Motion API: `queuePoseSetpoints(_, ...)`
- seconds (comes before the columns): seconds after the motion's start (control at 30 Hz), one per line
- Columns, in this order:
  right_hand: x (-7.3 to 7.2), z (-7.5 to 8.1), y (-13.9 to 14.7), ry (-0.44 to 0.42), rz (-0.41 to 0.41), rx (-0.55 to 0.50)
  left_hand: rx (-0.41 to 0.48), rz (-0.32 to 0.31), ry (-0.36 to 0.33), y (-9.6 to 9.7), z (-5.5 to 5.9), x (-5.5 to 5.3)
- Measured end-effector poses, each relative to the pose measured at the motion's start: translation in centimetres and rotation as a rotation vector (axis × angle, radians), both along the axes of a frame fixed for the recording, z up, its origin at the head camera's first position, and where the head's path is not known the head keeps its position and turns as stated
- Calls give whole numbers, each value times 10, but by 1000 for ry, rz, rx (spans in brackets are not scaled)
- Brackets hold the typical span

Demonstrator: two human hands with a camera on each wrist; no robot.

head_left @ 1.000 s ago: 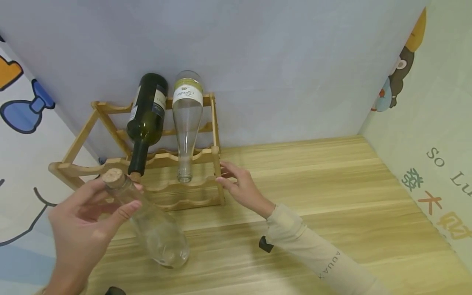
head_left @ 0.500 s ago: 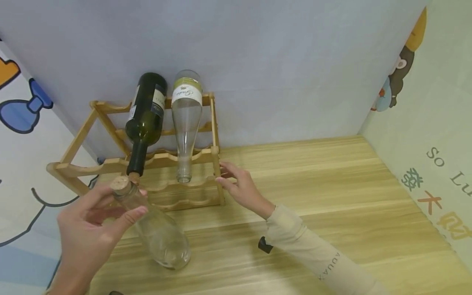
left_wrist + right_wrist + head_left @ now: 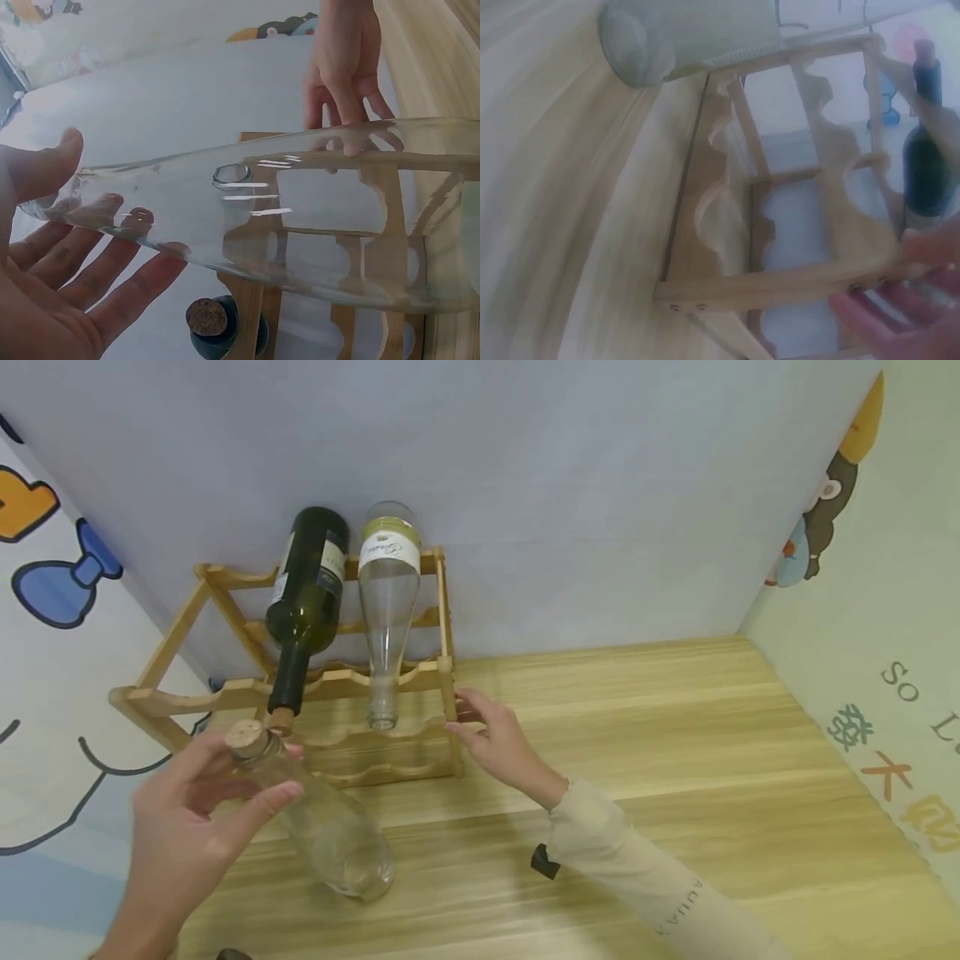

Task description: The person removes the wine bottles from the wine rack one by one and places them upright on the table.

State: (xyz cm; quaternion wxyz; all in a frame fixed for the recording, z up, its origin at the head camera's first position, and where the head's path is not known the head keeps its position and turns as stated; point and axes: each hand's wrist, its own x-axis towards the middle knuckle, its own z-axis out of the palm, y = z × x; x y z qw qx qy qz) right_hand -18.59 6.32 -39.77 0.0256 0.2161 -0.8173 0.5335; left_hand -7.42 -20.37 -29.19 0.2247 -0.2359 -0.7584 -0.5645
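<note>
My left hand [image 3: 198, 827] holds a clear glass bottle [image 3: 337, 843] by its neck, thumb on one side and fingers on the other. A cork [image 3: 246, 738] closes its mouth. The bottle is tilted, its base toward the lower right, in front of the wooden wine rack [image 3: 330, 687]. On the rack's top tier lie a dark green wine bottle [image 3: 309, 585] with a cork and a clear, uncorked bottle [image 3: 388, 602], necks toward me. My right hand [image 3: 498, 743] grips the rack's right front post, thumb in front. In the right wrist view, its fingers [image 3: 870, 319] partly show at the post.
The rack stands on a wood-grain tabletop [image 3: 637, 735] against a pale back wall [image 3: 585, 510]. Printed side panels [image 3: 862, 635] close in at left and right. The lower tier [image 3: 382, 772] shows scalloped rails. A small black object [image 3: 544, 862] sits beside the right sleeve.
My left hand has shifted slightly right and toward me, bringing the corked neck below the green bottle's mouth. The right hand stays on the rack. The head view has shifted a little.
</note>
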Motion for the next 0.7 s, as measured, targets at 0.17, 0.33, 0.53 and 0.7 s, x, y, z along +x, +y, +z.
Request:
queuePoseSetpoints(0.17, 15, 13, 3, -34, -58, -24, 80, -94, 11, -10, -3, -1)
queuePoseSetpoints(0.33, 29, 28, 7, 30, -60, -113, 278, -131, 15, -21, -4, 1)
queuePoseSetpoints(0.53, 48, 50, 8, 73, 27, -183, 379, -137, 42, -32, -7, -2)
queuePoseSetpoints(0.7, 62, 65, 4, 131, 146, -194, 454, -71, -5, -42, -9, -6)
